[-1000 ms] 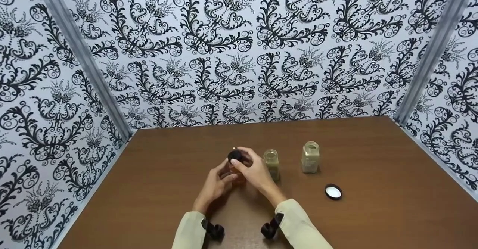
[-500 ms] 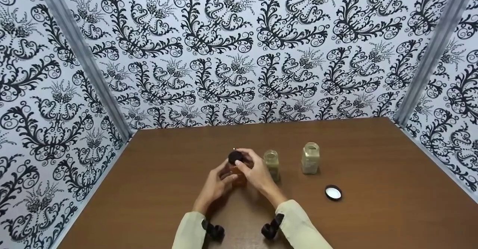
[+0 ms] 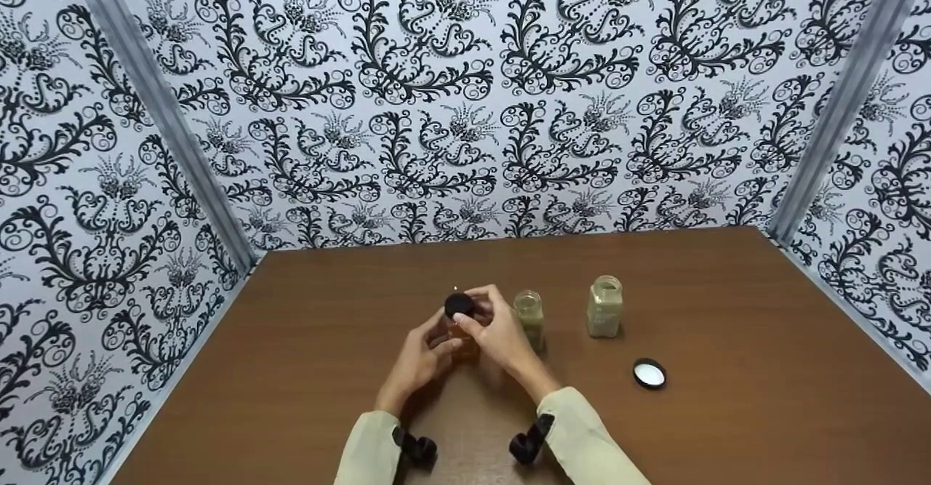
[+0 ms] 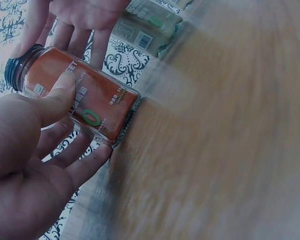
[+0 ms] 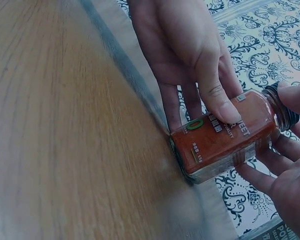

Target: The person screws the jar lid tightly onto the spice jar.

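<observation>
A square glass spice jar of orange-red powder stands upright, its base right at the tabletop. My left hand grips the jar's body, thumb across the printed label. At the top, the thumb and fingers of my right hand pinch the black lid, which sits on the jar's neck. Just right of that hand stands a lidless jar of greenish powder. Farther right is another lidless jar holding paler powder. The right wrist view shows the red jar's label and the lid's ridged side between the fingers.
A loose black lid lies with its white inside up, in front of the paler jar. The brown table runs back to walls covered in black-and-white scroll pattern. Dark camera mounts stick out from both wrists.
The right thumb and fingers have shifted slightly around the lid. The left hand keeps its grip on the jar, and the other jars and the loose lid stay where they were.
</observation>
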`<state>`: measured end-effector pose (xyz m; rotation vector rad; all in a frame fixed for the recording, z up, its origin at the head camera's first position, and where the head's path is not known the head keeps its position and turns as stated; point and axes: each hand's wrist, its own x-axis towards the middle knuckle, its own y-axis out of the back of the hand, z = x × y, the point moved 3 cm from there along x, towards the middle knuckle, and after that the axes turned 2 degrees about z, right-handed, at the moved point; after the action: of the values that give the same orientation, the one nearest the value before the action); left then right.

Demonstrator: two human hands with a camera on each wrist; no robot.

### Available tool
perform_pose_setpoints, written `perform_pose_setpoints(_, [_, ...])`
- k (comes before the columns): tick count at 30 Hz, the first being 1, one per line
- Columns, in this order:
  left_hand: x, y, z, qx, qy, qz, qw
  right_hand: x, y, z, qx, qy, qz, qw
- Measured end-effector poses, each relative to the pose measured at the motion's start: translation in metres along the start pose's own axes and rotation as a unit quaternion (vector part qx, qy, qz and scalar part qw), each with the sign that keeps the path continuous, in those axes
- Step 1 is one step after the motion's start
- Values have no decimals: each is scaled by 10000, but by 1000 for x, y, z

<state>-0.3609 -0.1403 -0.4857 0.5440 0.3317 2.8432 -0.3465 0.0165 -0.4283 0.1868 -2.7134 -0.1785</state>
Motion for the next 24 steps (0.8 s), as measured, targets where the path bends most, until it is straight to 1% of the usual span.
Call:
perform_pose_setpoints(5, [0,0,0,28,-10,40,10000,7,-2,23,8,-127,35,9999])
perform_pose_setpoints(7, [0,0,0,4,-35,15,10000,8,-1,28,9,-113,29,9999])
perform_pose_setpoints(14, [-1,0,0,-170,12,-20,9999,7,1,29,-100,81,-141,9998])
perform_pose_setpoints(17, [-1,0,0,-80,8,-15,10000,7,1,29,-150,53,-180,9997])
perform_pose_setpoints(24, [0,0,0,94,101,43,9999,9,-1,32,96,53,-105,9999])
